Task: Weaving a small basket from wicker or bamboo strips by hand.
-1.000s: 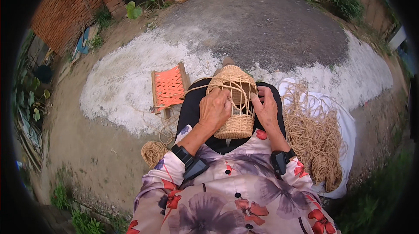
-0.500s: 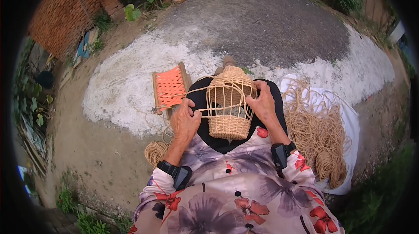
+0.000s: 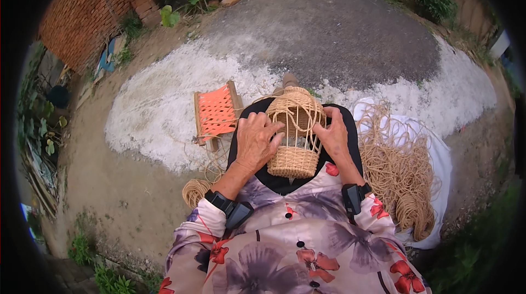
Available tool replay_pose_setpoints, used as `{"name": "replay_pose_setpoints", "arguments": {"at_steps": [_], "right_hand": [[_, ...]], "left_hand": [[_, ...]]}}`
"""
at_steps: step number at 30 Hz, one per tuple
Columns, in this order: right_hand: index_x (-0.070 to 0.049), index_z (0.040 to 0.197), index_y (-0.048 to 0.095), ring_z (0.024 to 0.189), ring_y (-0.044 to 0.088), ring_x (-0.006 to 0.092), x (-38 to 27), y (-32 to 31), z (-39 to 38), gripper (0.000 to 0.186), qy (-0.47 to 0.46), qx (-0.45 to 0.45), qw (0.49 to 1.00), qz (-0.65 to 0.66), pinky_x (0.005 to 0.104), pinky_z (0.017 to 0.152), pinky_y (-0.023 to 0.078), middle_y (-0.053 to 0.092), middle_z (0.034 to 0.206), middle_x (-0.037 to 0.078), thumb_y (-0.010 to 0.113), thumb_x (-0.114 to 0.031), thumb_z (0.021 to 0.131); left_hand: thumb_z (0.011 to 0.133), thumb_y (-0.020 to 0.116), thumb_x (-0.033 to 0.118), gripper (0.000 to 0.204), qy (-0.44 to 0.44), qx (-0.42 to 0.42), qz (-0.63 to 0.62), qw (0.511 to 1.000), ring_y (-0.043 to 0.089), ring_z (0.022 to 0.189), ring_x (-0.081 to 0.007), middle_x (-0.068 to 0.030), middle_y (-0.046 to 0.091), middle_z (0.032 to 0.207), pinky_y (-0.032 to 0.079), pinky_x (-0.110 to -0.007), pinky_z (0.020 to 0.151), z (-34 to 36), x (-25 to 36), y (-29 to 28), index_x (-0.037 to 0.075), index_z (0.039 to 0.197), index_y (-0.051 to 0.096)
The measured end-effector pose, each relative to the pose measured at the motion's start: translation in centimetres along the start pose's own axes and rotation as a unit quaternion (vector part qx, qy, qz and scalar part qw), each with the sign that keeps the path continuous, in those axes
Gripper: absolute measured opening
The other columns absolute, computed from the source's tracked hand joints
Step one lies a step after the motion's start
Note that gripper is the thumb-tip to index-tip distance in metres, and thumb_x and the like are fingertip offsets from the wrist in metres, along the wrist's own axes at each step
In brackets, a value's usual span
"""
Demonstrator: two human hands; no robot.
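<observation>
A tan woven basket [image 3: 293,162] of twisted cord lies across my lap, its closed weave at both ends and bare upright strands between them. My right hand [image 3: 335,136] grips its right side, with the thumb on the strands and the fingers round the edge. At the left side of the bare strands is my left hand [image 3: 255,141], its fingers bent in against them; what they pinch is hidden. A loose loop of cord [image 3: 296,121] curves over the upper opening. Slack cord also runs off to the left, past my left hand.
On the left stands a small wooden stool [image 3: 217,112] with an orange woven seat. A coil of cord [image 3: 196,191] lies near my left forearm. To the right, a large tangled heap of cord [image 3: 397,170] rests on a white cloth [image 3: 442,184]. Brick walls [image 3: 82,20] and plants edge the yard.
My left hand has moved right, from holding strands pulled out at the left to the basket's bare strands. My right hand keeps its grip on the right side.
</observation>
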State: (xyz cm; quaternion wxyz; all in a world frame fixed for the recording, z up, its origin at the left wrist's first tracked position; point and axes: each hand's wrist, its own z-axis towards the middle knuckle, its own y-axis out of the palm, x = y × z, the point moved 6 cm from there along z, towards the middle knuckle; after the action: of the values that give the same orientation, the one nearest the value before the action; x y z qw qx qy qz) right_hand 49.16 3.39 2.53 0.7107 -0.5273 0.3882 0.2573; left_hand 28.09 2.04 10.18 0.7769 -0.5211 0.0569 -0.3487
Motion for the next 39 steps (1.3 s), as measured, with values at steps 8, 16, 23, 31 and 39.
{"name": "replay_pose_setpoints", "arguments": {"at_steps": [8, 16, 23, 31, 39], "right_hand": [[-0.003, 0.112, 0.052, 0.1, 0.059, 0.0328, 0.3, 0.1, 0.1, 0.046, 0.016, -0.012, 1.0, 0.013, 0.0417, 0.086, 0.047, 0.058, 0.108, 0.016, 0.066, -0.026, 0.074], [-0.004, 0.113, 0.052, 0.1, 0.059, 0.0338, 0.1, -0.1, 0.0, 0.048, -0.001, -0.012, 1.0, -0.001, 0.0424, 0.085, 0.047, 0.057, 0.108, 0.016, 0.065, -0.028, 0.074], [-0.004, 0.112, 0.052, 0.1, 0.059, 0.0336, 0.4, -0.1, -0.1, 0.046, 0.013, -0.011, 1.0, -0.006, 0.042, 0.086, 0.047, 0.058, 0.107, 0.016, 0.065, -0.026, 0.075], [-0.003, 0.111, 0.052, 0.101, 0.058, 0.0346, 0.6, 0.3, -0.1, 0.045, 0.015, -0.011, 1.0, 0.018, 0.0427, 0.085, 0.047, 0.058, 0.107, 0.017, 0.065, -0.027, 0.075], [-0.004, 0.112, 0.053, 0.101, 0.059, 0.0342, 0.9, 0.1, 0.2, 0.047, 0.017, -0.021, 1.0, -0.004, 0.0432, 0.085, 0.048, 0.058, 0.108, 0.017, 0.067, -0.028, 0.074]], "left_hand": [[0.083, 0.067, 0.017, 0.015, -0.191, -0.006, -0.103, 0.976, 0.063, 0.077, -0.0328, -0.0124, 0.062, 0.084, 0.047, -0.044, 0.064, -0.4, -3.1, 0.6, 0.007, 0.093, 0.064], [0.094, 0.055, 0.032, 0.028, -0.313, 0.048, 0.131, 0.939, 0.063, 0.074, -0.0397, -0.0189, 0.064, 0.074, 0.047, -0.049, 0.061, -9.8, -14.4, -1.2, 0.006, 0.091, 0.065], [0.078, 0.071, 0.011, 0.021, -0.196, 0.131, 0.025, 0.972, 0.056, 0.08, -0.0264, -0.0083, 0.053, 0.081, 0.045, -0.04, 0.072, -4.6, -8.2, -2.5, 0.008, 0.098, 0.068], [0.074, 0.069, 0.009, 0.008, -0.024, 0.083, -0.031, 0.996, 0.056, 0.07, -0.0247, -0.0052, 0.054, 0.073, 0.044, -0.038, 0.065, 0.2, -1.3, 0.5, 0.008, 0.082, 0.067], [0.075, 0.068, 0.011, 0.015, -0.299, -0.04, 0.213, 0.929, 0.06, 0.08, -0.0295, -0.0122, 0.059, 0.087, 0.049, -0.042, 0.072, -9.5, -16.0, -3.7, 0.007, 0.089, 0.069]]}}
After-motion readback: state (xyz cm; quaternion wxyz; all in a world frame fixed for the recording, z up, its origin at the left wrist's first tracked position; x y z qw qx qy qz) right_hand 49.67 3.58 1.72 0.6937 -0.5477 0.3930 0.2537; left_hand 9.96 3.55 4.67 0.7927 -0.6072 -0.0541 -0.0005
